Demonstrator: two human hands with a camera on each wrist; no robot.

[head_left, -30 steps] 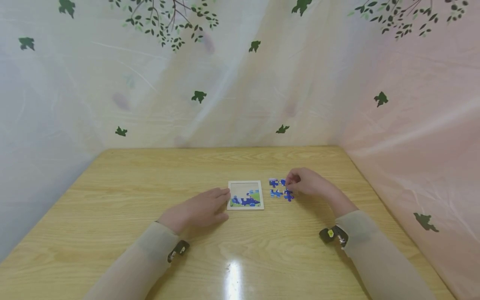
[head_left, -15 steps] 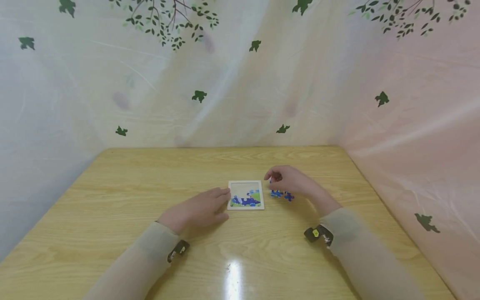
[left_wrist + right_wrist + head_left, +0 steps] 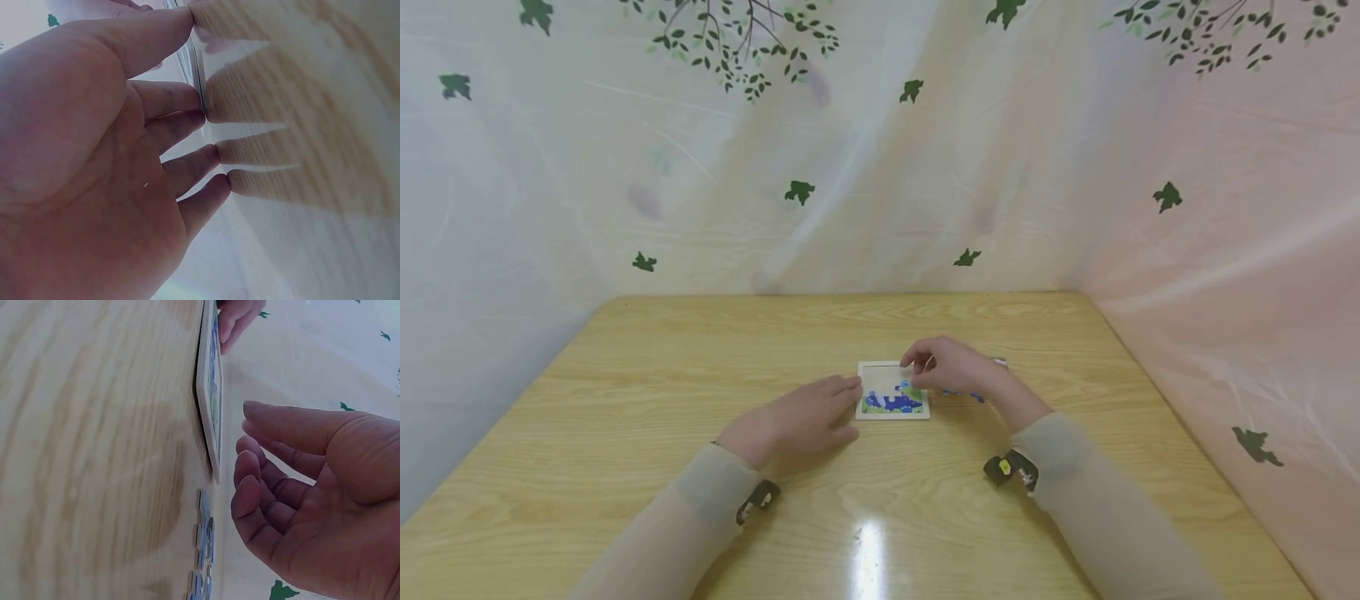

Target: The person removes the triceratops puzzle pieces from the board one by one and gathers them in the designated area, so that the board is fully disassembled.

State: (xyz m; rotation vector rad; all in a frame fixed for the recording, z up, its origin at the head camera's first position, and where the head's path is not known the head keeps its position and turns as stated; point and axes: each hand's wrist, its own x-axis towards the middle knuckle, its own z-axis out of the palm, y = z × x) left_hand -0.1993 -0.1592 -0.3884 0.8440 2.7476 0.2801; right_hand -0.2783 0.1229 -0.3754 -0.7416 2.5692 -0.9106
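A small white-framed jigsaw puzzle tray (image 3: 892, 417) lies on the table, with blue and green pieces (image 3: 891, 403) filling its near part and right side. My left hand (image 3: 797, 417) rests flat beside it, fingertips right at its left edge. Over the tray's upper right corner hovers my right hand (image 3: 951, 367), fingers curled and thumb close to the index finger. In the right wrist view the thumb and index fingertips nearly meet; I cannot tell whether a puzzle piece is between them. Loose puzzle pieces (image 3: 203, 531) lie right of the tray, mostly hidden under the right hand in the head view.
The wooden table (image 3: 737, 333) reaches back to a pale curtain (image 3: 865, 167) printed with leaves and branches. Another loose piece (image 3: 1000, 362) shows just behind the right wrist. Both sleeves carry small dark wrist cameras (image 3: 1011, 468).
My right hand has moved left from above the loose pieces to over the tray's upper right corner. The left hand and the tray have stayed in place.
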